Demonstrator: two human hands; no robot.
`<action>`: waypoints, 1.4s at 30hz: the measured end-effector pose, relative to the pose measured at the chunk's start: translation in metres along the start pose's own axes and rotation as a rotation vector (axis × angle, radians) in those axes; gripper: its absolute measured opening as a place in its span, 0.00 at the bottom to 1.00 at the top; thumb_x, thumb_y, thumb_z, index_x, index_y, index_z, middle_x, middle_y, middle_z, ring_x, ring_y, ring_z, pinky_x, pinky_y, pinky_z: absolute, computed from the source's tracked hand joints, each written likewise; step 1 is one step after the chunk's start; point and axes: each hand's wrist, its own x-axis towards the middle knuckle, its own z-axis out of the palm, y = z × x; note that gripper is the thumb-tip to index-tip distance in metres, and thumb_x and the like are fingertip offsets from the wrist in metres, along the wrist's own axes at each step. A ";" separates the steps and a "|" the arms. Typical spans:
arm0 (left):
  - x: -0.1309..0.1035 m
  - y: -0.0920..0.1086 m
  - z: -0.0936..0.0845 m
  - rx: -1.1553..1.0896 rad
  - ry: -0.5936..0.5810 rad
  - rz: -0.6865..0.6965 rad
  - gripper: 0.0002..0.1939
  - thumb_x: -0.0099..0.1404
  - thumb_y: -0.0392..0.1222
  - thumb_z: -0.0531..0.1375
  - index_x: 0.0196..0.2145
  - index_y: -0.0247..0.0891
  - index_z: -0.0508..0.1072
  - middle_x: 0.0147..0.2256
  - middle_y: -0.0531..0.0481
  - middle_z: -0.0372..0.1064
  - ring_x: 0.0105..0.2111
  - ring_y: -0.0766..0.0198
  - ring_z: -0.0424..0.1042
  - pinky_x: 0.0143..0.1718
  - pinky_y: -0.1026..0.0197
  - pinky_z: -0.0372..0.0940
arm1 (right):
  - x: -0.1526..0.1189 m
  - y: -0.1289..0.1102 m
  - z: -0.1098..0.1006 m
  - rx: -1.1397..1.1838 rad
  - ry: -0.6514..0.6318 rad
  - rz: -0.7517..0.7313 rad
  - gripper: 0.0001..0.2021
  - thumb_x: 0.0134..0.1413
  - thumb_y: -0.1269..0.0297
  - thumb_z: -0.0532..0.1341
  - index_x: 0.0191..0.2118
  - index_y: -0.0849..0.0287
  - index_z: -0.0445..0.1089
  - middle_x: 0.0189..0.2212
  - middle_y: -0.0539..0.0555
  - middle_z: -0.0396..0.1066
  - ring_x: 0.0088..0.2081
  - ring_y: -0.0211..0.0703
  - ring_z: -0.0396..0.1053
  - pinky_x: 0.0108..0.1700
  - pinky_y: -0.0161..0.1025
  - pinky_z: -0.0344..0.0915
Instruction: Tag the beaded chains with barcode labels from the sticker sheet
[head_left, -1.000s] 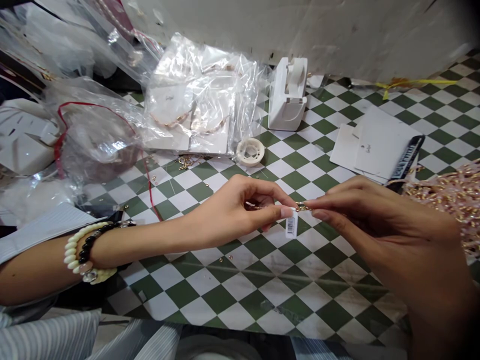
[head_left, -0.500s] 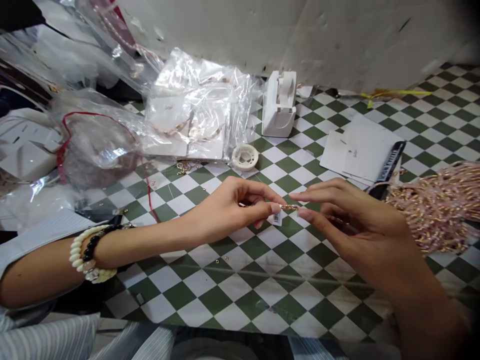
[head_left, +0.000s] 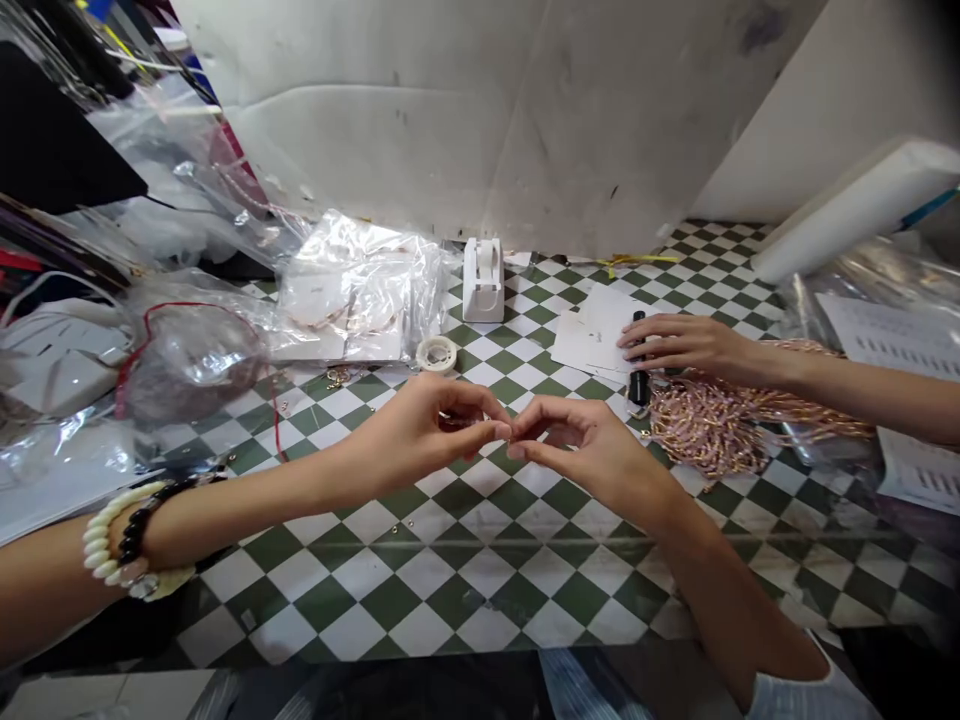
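Note:
Over the middle of the checkered table my left hand (head_left: 442,425) is closed, thumb and forefinger pinched on a thin pink-and-gold beaded strand (head_left: 456,420). Only bits of the strand show; the rest is hidden in the fingers. My right hand (head_left: 581,445) meets it fingertip to fingertip, thumb and forefinger pinched on the strand's end. White and black bead bracelets (head_left: 124,540) circle my left wrist. To the right lies a pile of pink-and-gold beaded strands (head_left: 705,425).
Another person's hand (head_left: 686,345) reaches in from the right over a black tube-like item (head_left: 639,385) and white cards (head_left: 596,325). A tape dispenser (head_left: 484,285), a tape roll (head_left: 436,354) and clear bags with carded jewellery (head_left: 360,290) stand behind my hands. Small gold rings (head_left: 403,527) lie in front.
My right hand's fingers have closed to a pinch against my left fingertips. The small barcode tag no longer shows. Another person's hand has appeared at the right. The camera view has shifted and widened.

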 end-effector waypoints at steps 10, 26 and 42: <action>0.009 -0.001 0.002 0.216 0.067 0.005 0.13 0.65 0.48 0.64 0.35 0.34 0.80 0.18 0.58 0.51 0.20 0.72 0.46 0.21 0.65 0.42 | -0.003 -0.004 -0.002 -0.111 0.089 -0.057 0.12 0.55 0.54 0.67 0.31 0.58 0.72 0.29 0.50 0.72 0.33 0.37 0.67 0.37 0.37 0.64; 0.002 -0.006 -0.003 0.130 -0.022 0.097 0.13 0.69 0.46 0.60 0.35 0.32 0.74 0.23 0.56 0.58 0.23 0.72 0.52 0.24 0.66 0.47 | 0.002 0.000 -0.009 -0.012 0.007 -0.089 0.10 0.51 0.58 0.70 0.30 0.59 0.74 0.35 0.53 0.74 0.36 0.40 0.71 0.37 0.37 0.67; -0.001 -0.009 0.000 -0.005 0.192 0.195 0.08 0.65 0.41 0.65 0.33 0.33 0.80 0.33 0.49 0.77 0.33 0.69 0.73 0.36 0.67 0.66 | 0.002 -0.003 -0.002 0.038 -0.029 -0.010 0.13 0.53 0.53 0.68 0.33 0.59 0.77 0.27 0.51 0.71 0.28 0.34 0.64 0.27 0.34 0.58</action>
